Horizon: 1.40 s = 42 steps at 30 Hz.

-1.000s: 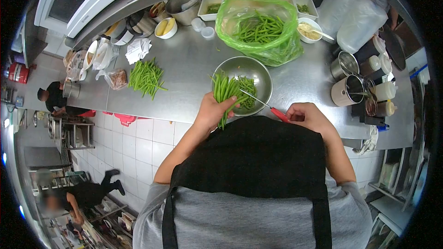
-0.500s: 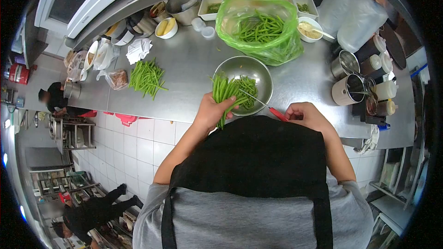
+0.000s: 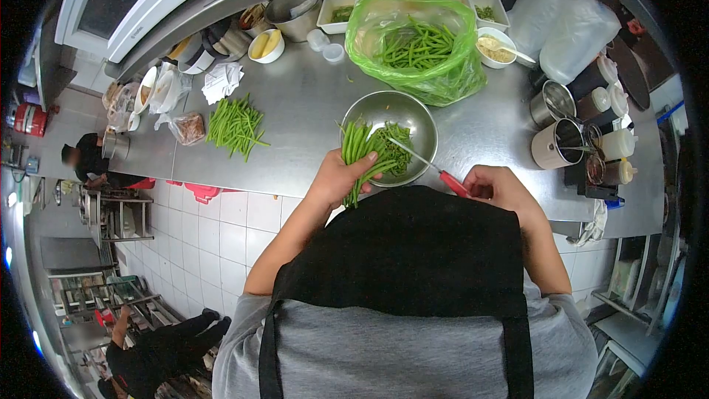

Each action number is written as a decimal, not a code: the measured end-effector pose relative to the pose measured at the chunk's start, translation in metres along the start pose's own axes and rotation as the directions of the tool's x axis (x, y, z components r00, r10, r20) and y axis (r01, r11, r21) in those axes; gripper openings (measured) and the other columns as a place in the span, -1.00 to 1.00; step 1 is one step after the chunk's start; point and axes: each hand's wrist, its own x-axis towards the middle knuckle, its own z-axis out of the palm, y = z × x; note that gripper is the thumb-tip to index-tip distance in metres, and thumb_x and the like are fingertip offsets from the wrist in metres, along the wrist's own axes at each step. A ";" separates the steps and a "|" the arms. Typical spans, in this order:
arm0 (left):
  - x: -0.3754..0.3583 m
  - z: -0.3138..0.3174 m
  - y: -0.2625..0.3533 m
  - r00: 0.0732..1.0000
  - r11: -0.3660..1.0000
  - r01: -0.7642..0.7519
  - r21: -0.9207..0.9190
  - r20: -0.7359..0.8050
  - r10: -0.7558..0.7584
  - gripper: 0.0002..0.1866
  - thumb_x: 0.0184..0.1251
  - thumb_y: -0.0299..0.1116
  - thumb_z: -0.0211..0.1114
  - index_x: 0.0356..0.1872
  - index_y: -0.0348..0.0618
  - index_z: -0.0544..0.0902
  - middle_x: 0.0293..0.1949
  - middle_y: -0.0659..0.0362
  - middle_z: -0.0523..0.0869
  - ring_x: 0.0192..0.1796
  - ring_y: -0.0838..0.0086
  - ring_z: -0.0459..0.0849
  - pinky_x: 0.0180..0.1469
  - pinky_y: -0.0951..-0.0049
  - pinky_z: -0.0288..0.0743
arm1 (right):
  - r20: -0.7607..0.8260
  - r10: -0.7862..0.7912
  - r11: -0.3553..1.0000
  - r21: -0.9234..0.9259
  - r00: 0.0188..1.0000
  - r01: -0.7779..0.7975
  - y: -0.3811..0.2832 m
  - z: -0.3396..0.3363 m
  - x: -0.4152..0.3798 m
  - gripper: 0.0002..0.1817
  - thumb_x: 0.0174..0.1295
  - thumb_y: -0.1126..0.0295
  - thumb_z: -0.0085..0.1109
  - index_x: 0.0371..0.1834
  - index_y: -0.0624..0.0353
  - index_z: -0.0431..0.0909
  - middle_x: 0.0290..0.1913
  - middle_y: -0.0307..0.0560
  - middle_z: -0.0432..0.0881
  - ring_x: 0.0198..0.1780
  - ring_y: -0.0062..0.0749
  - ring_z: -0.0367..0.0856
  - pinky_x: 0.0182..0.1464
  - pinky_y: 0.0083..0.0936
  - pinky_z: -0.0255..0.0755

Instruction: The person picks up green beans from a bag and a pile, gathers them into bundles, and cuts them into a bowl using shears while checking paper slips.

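Right grip (image 3: 487, 185) covers end of red-handled tool (image 3: 452, 182); tip hard to make out among cut beans (image 3: 399, 161). Left grip (image 3: 340, 177) hides part of long beans (image 3: 357, 142). Black apron (image 3: 399, 251) blocks stretch of desk (image 3: 295, 118) edge. Green bag (image 3: 454, 87) overlaps white trays (image 3: 335, 27). Lower-left worker (image 3: 159, 355) cut off by bottom edge; farther worker's (image 3: 91, 157) head blurred.

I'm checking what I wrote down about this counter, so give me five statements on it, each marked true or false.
1. The left hand grips a bunch of beans. True.
2. The right hand holds a wooden spoon. False: it holds a red-handled blade.
3. Cut pieces lie in the steel bowl. True.
4. The green bag is tied shut. False: it is open, with long beans showing inside.
5. A loose pile of beans lies on the counter, left of the bowl. True.
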 end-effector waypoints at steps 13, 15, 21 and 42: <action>0.001 0.003 -0.002 0.998 0.999 -0.041 0.022 -0.043 0.041 -0.74 0.29 -0.30 0.19 -0.23 -0.36 0.54 -0.48 0.06 0.67 -0.66 0.59 0.51 -0.59 0.60 0.46 | 0.118 0.028 0.994 -0.104 0.993 -0.015 0.004 0.016 0.025 -0.88 0.13 0.48 0.19 -0.31 0.28 0.51 -0.41 -0.18 0.62 -0.34 -0.63 0.55 -0.30 -0.63 0.40; 0.000 0.006 0.001 0.998 0.997 -0.040 0.061 -0.045 0.042 -0.74 0.29 -0.31 0.18 -0.23 -0.37 0.54 -0.48 0.06 0.66 -0.66 0.58 0.52 -0.59 0.60 0.46 | 0.152 0.007 0.998 -0.059 0.988 0.002 0.012 0.016 0.031 -0.88 0.14 0.48 0.17 -0.30 0.30 0.51 -0.36 -0.16 0.64 -0.31 -0.63 0.55 -0.27 -0.65 0.40; 0.000 0.008 0.005 0.999 0.990 -0.024 0.139 -0.026 0.028 -0.76 0.31 -0.30 0.16 -0.22 -0.33 0.54 -0.47 0.07 0.67 -0.65 0.58 0.53 -0.58 0.61 0.44 | 0.220 0.003 0.997 0.070 0.976 -0.019 0.014 0.014 0.039 -0.87 0.15 0.48 0.15 -0.29 0.31 0.51 -0.30 -0.14 0.65 -0.29 -0.65 0.56 -0.25 -0.69 0.40; 0.003 -0.013 0.002 0.991 0.982 -0.119 0.146 0.077 0.109 -0.82 0.16 -0.41 0.31 -0.29 -0.29 0.57 -0.47 0.20 0.63 -0.58 0.63 0.49 -0.51 0.61 0.42 | 0.000 -0.021 0.993 -0.118 1.000 0.021 -0.025 0.013 -0.003 -0.79 0.00 0.38 0.31 -0.38 0.25 0.51 -0.58 -0.13 0.56 -0.54 -0.53 0.51 -0.43 -0.57 0.39</action>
